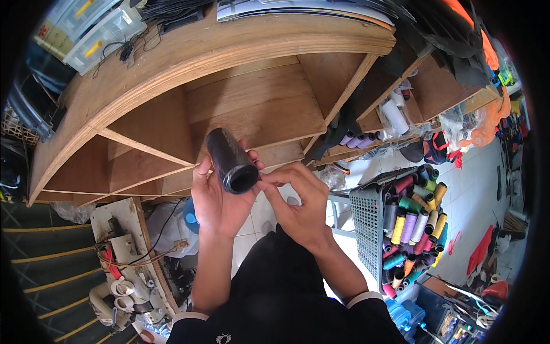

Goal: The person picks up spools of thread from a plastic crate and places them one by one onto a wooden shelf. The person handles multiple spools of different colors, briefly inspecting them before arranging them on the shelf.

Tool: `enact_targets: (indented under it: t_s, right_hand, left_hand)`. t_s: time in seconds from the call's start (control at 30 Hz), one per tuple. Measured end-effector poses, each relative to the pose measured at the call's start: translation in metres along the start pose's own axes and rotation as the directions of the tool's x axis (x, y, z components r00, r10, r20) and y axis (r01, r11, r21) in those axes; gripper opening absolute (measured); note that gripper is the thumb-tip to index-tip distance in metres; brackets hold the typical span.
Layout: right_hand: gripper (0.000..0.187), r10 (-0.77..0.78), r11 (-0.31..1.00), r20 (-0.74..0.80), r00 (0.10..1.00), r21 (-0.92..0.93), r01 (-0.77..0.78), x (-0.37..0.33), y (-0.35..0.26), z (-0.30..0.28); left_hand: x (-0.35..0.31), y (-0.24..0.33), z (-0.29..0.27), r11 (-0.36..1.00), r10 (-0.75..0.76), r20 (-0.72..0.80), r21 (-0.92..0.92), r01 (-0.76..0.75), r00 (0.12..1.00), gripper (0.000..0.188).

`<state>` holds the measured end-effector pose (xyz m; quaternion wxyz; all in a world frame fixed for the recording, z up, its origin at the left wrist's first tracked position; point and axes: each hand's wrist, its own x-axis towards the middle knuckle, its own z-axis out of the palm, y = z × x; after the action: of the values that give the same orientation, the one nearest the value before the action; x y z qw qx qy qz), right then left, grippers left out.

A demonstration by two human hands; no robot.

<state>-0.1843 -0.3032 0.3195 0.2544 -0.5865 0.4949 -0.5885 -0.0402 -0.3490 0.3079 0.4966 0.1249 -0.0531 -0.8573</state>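
A dark thread spool, black and glossy as if wrapped in clear film, lies tilted in my left hand. The palm is beneath it and the fingers curl round its far side. Its hollow round end points toward me. My right hand is closed in a pinch beside that end, thumb against forefinger, close to the left fingertips. Whatever is between those fingertips is too small to make out. Both hands are in front of a wooden shelf unit with open compartments.
To the right, a grey plastic basket is heaped with thread spools of many colours. A sewing machine stands at lower left. White spools and purple spools sit in the right-hand shelves. Clear drawers rest on top at left.
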Motion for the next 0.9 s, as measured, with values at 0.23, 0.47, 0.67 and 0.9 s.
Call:
enact_targets:
  t_s: [0.23,0.47,0.67,0.9]
  right_hand:
    - [0.011,0.031,0.995,-0.002,1.0,0.09,-0.031,-0.004,-0.025,-0.007]
    - [0.019,-0.065,0.992,0.014,0.998,0.11,0.064,-0.001,-0.038,-0.003]
    - [0.026,-0.308,0.949,0.028,0.951,-0.063,0.309,-0.004,-0.034,0.003]
    - [0.027,-0.369,0.924,-0.016,0.929,-0.112,0.365,-0.006,-0.04,0.009]
  left_hand:
    - [-0.016,-0.003,0.009,0.995,0.051,-0.003,0.088,-0.051,0.999,0.058]
    - [-0.028,-0.001,0.015,0.964,0.133,0.037,0.229,-0.138,0.99,0.058]
    - [-0.035,-0.001,0.019,0.933,0.186,0.015,0.31,-0.181,0.982,0.054]
    - [-0.043,-0.009,0.033,0.873,0.325,-0.083,0.41,-0.265,0.942,0.054]
